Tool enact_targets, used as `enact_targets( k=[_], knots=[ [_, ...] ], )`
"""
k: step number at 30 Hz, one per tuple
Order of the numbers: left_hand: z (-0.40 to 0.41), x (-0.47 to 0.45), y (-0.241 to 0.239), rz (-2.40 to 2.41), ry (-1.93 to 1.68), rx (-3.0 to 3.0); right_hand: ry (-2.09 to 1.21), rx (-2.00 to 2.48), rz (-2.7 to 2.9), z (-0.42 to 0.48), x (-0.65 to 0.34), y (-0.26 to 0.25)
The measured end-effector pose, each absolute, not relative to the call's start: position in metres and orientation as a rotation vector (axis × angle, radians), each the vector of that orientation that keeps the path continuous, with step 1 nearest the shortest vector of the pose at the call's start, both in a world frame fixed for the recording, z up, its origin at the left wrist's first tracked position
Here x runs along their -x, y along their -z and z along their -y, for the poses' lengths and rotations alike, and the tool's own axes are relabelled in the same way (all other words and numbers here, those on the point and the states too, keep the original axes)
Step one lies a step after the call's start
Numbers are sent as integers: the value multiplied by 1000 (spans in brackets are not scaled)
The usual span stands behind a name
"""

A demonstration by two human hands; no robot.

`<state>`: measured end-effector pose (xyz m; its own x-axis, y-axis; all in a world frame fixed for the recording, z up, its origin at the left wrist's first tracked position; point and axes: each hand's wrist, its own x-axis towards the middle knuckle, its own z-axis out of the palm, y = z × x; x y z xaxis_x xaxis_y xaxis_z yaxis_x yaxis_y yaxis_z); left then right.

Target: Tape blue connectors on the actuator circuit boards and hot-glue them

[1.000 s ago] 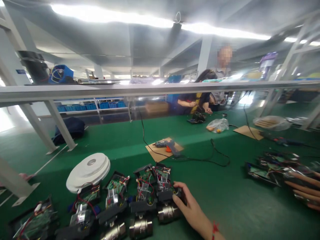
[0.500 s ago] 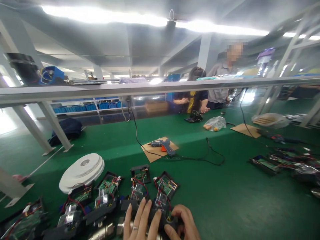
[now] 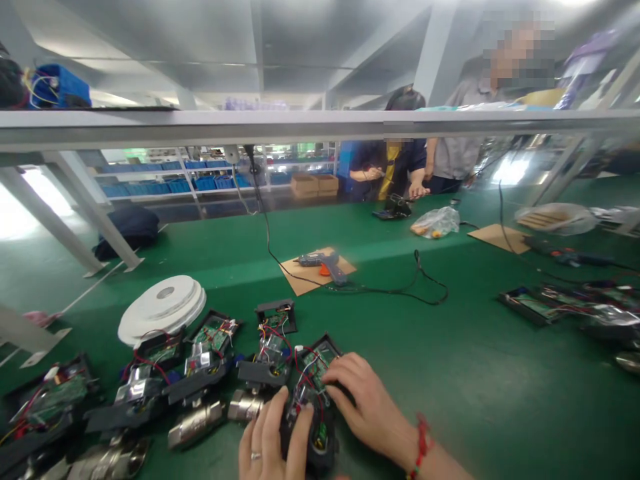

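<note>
At the lower middle of the head view, an opened valve actuator [image 3: 323, 433] in a black case lies on the green tabletop. My left hand [image 3: 275, 440], with a ring, grips its left side, thumb and fingers around the case. A black cover with a green circuit board [image 3: 316, 363] lies just beyond, joined to it by red and white wires. My right hand [image 3: 367, 403] has its fingers curled over the right edge of that cover. To the left sit similar opened actuators [image 3: 267, 363] on metal ball valves [image 3: 197, 423]. Part of the held actuator is hidden by my fingers.
White reels [image 3: 163, 310] lie behind the actuators. A hot glue gun [image 3: 325, 265] rests on cardboard [image 3: 300, 283], its black cord running across the table. More circuit assemblies [image 3: 565, 303] lie at the right. A shelf rail [image 3: 320, 128] spans above. Two people [image 3: 390, 167] are across the table.
The view has tipped downward. My right hand has moved from the actuator's body up to the circuit-board cover, which now sits closer to the actuator. My left hand has shifted onto the actuator's left side.
</note>
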<state>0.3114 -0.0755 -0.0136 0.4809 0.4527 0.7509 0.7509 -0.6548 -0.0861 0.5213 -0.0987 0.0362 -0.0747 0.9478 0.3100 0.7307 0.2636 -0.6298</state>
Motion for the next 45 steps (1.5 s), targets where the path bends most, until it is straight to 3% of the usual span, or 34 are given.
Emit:
enact_targets(
  k=[4, 10, 17, 23, 29, 45],
  knots=[
    [78, -324, 11, 1059, 1022, 2367, -462, 1534, 1962, 85, -520, -28],
    [73, -308, -10, 1057, 1325, 2600, -564, 1531, 1967, 87, -529, -25],
    [52, -287, -38, 934, 1355, 2675, -550, 1549, 2080, 91, -523, -27],
    [49, -284, -46, 916, 1277, 2741, -442, 1654, 2097, 97, -512, -23],
    [49, -277, -42, 901, 1216, 2891, -841, 1433, 1865, 97, -525, -38],
    [56, -259, -48, 775, 676, 2979, -1276, 1270, 1355, 84, -534, -27]
  ],
)
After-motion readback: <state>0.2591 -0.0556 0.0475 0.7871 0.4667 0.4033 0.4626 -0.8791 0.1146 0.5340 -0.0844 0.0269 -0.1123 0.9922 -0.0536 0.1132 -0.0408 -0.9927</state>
